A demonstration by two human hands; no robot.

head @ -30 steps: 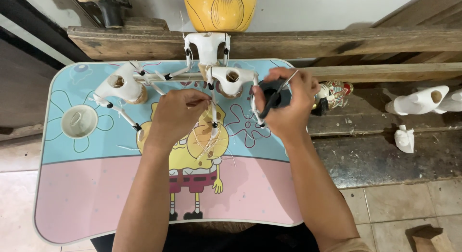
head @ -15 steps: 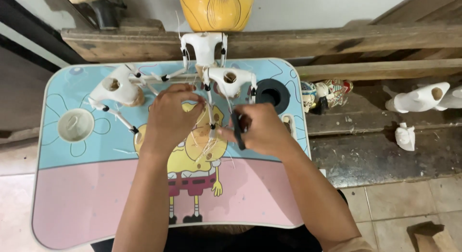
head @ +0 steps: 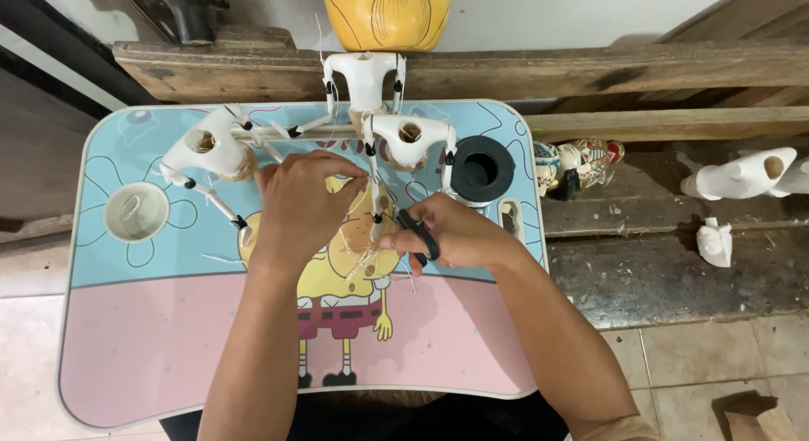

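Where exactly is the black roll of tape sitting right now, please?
In the head view, the black roll of tape sits on the cartoon-printed tray table near its far right corner, just right of the nearest white puppet torso and beyond the right hand.

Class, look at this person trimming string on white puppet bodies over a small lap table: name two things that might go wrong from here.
1. The right hand works black scissors close to the left hand, whose fingers pinch the thin string; a slip might nick a fingertip or cut the wrong strand.
2. The white puppet bodies are crowded at the lap table's far edge; a tug on the string might drag one off.
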